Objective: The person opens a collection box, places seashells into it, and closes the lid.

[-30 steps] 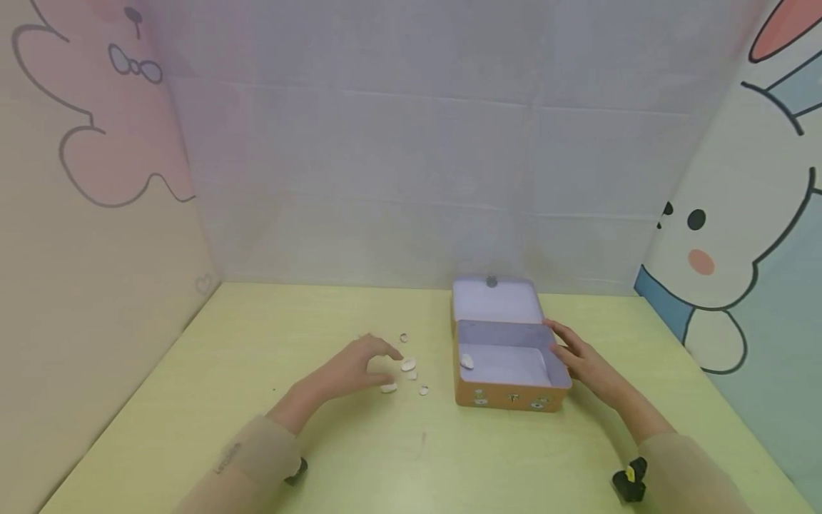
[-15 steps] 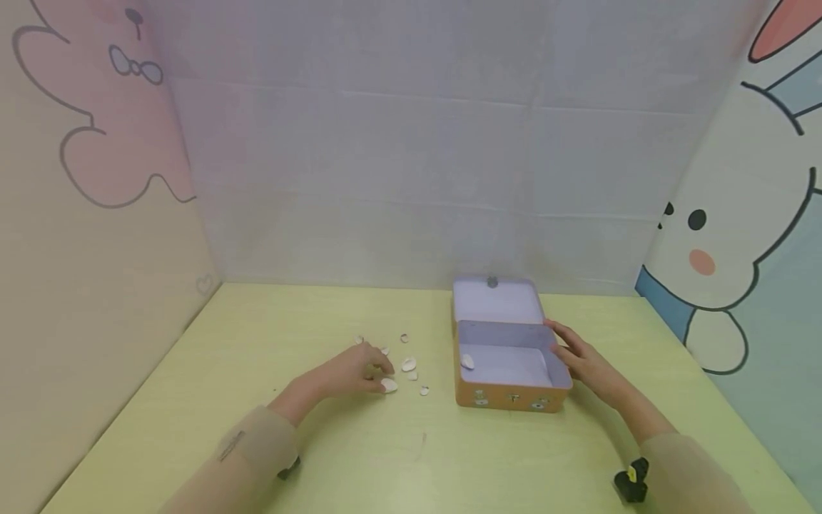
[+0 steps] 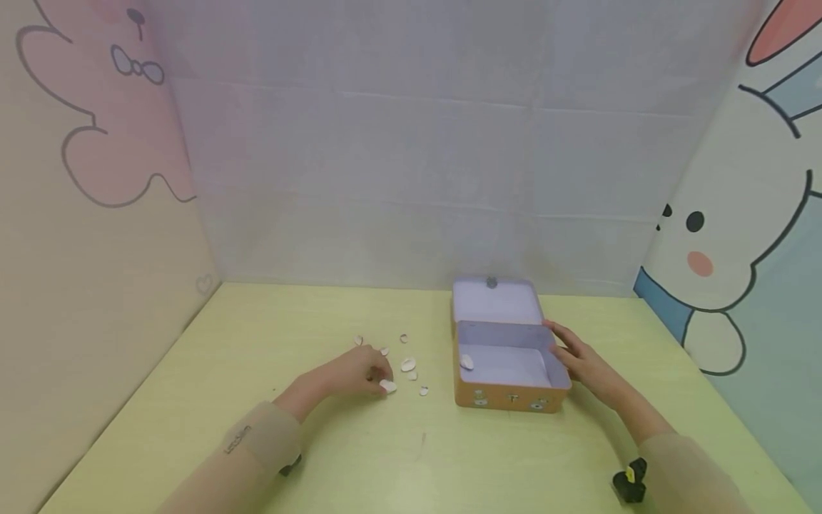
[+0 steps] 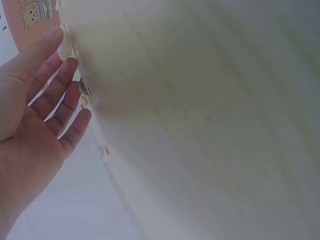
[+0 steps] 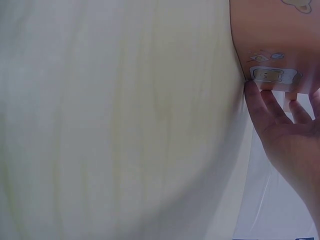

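In the head view my left hand pinches a small white seashell between thumb and fingers, low over the table. The left wrist view shows that shell at the fingertips. Several small shells lie just to its right, among them an oval white shell. My right hand holds the right side of an orange tin box, its thumb over the rim. The box's lid is folded back. Inside, at the left, lies one white shell.
Behind the left hand lie more small shells, one a dark-edged shell. The pale yellow table meets a white curtain at the back. Printed side walls stand left and right. A black wrist device hangs under the right sleeve.
My left hand has drawn back slightly to the left, and its fingers have closed from a wide spread onto the shell. The right hand and the box have stayed in place.
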